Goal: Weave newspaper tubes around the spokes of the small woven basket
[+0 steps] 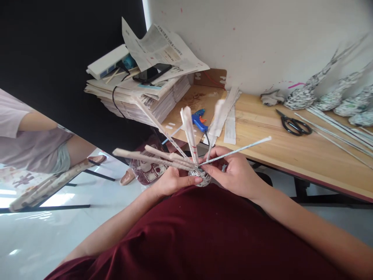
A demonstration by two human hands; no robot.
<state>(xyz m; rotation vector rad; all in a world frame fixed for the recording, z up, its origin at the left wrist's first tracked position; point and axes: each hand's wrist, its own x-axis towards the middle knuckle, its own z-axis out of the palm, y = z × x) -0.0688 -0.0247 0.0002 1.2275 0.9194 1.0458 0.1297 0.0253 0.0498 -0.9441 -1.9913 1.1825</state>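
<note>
Close to my body I hold a small woven paper basket (204, 180), with several rolled paper tubes (190, 134) sticking up and outward from it. My left hand (175, 181) is closed on the basket's left side, thumb across its front. At its right rim, my right hand (230, 169) pinches a thin pale-blue paper tube (244, 147) that points to the upper right. Most of the fingers of both hands are hidden behind the weaving.
A blue glue gun (199, 121) and flat paper strips (230, 123) lie on the wooden table (256, 124). Black scissors (294, 124) and woven paper pieces (301, 96) are at right. Stacked newspapers (163, 97) carry a phone (152, 72). Another person (37, 132) sits at left.
</note>
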